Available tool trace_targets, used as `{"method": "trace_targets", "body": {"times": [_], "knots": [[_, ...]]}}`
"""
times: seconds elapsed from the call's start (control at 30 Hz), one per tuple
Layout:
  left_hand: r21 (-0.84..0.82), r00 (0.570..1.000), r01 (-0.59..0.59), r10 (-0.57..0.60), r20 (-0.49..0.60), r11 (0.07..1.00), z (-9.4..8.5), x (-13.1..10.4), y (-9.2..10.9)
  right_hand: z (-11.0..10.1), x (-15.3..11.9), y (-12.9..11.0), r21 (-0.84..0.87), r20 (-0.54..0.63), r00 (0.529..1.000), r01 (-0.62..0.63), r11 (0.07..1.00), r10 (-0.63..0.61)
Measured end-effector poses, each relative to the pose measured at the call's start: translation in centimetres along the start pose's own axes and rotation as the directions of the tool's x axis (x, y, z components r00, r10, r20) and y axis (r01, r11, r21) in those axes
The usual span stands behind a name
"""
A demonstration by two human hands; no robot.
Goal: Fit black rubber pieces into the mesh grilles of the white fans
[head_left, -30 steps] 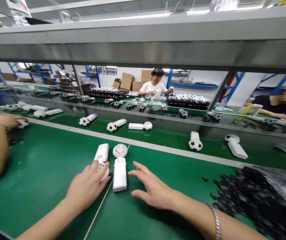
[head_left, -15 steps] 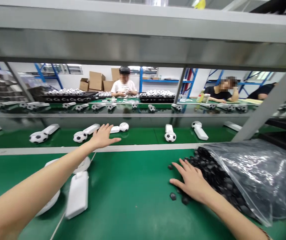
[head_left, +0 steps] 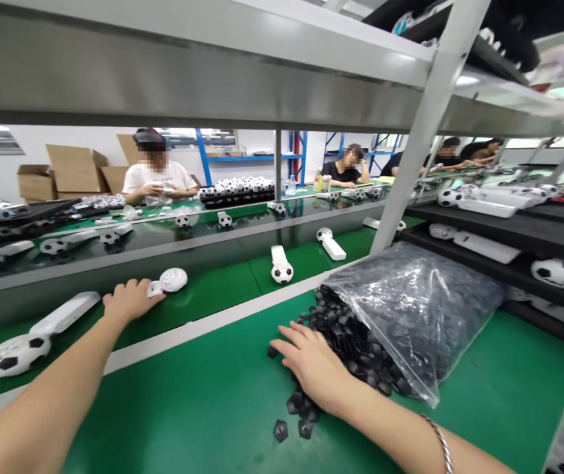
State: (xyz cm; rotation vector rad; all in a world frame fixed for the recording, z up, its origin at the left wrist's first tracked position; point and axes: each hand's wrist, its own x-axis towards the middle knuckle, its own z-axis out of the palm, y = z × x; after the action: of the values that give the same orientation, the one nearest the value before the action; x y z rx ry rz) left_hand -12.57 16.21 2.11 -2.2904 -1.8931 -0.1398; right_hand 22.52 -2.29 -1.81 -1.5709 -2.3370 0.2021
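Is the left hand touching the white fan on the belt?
Touching: in the head view the left hand lies over the handle of the white fan, fingers covering it.

The left hand [head_left: 131, 299] has left the two white fans on the tabletop and now rests on a fan [head_left: 168, 282] on the belt. The right hand [head_left: 314, 365] has moved onto the black pieces [head_left: 345, 336] spilling from the bag [head_left: 410, 309].

My left hand [head_left: 131, 299] is stretched far forward past the bench's far edge, arm nearly straight, palm down, fingers [head_left: 139, 286] curled loosely. My right hand [head_left: 314, 365] lies palm down near the bench's middle, fingers spread, a bracelet on its wrist.
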Motion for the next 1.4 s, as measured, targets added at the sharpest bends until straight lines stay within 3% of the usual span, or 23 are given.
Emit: {"method": "trace_targets", "body": {"times": [0.13,0.27,0.4,0.5,0.67,0.77,0.87,1.03,1.1,1.17,1.27,1.4], "knots": [[0.047,1.000,-0.017,0.017,-0.011,0.999,-0.7,-1.1,1.7,0.8,1.1,-1.2,-0.078,0.127,0.982,0.153,0.985,-0.142],[0.011,0.997,-0.022,0.022,0.073,1.000,-1.5,-2.4,4.0,0.8,1.8,-2.4,-0.245,0.173,0.969,0.215,0.945,-0.175],[-0.048,0.985,-0.048,0.055,0.164,0.998,-3.1,-6.3,7.5,0.5,1.9,-2.3,-0.217,0.108,0.985,0.155,0.964,-0.135],[-0.038,0.981,-0.106,0.111,0.159,0.994,-4.3,-10.4,10.3,0.3,1.9,-1.7,-0.152,0.079,0.993,0.096,0.984,-0.085],[-0.112,0.963,-0.132,0.154,0.220,0.985,-4.2,-15.4,13.3,-0.1,1.5,-1.6,-0.038,0.089,0.996,0.014,0.999,-0.011],[-0.242,0.974,-0.139,0.176,0.141,0.960,-3.5,-15.7,14.1,-0.4,1.3,-2.1,0.064,0.091,0.996,-0.004,0.998,-0.002],[-0.448,0.970,-0.172,0.231,0.080,0.877,-2.6,-14.7,14.5,-0.4,1.2,-2.4,0.192,0.085,0.996,-0.015,0.981,-0.001],[-0.625,0.954,-0.182,0.289,0.074,0.759,-1.1,-13.6,14.4,0.2,0.9,-1.9,0.548,0.152,0.988,-0.101,0.831,0.020],[-0.622,0.958,-0.172,0.277,0.075,0.764,-1.0,-13.8,14.5,0.2,0.7,-1.8,0.525,0.108,0.994,-0.041,0.850,-0.019],[-0.604,0.958,-0.173,0.276,0.081,0.778,-1.2,-14.2,14.7,0.0,0.7,-1.9,0.454,-0.041,0.996,0.087,0.887,-0.077],[-0.601,0.948,-0.180,0.300,0.104,0.779,-1.5,-14.7,15.1,-0.4,0.5,-2.3,0.390,-0.221,0.961,0.243,0.888,-0.166],[-0.602,0.943,-0.198,0.317,0.097,0.773,-1.4,-14.8,15.3,-0.6,0.0,-3.1,0.358,-0.227,0.935,0.339,0.870,-0.271]]}}
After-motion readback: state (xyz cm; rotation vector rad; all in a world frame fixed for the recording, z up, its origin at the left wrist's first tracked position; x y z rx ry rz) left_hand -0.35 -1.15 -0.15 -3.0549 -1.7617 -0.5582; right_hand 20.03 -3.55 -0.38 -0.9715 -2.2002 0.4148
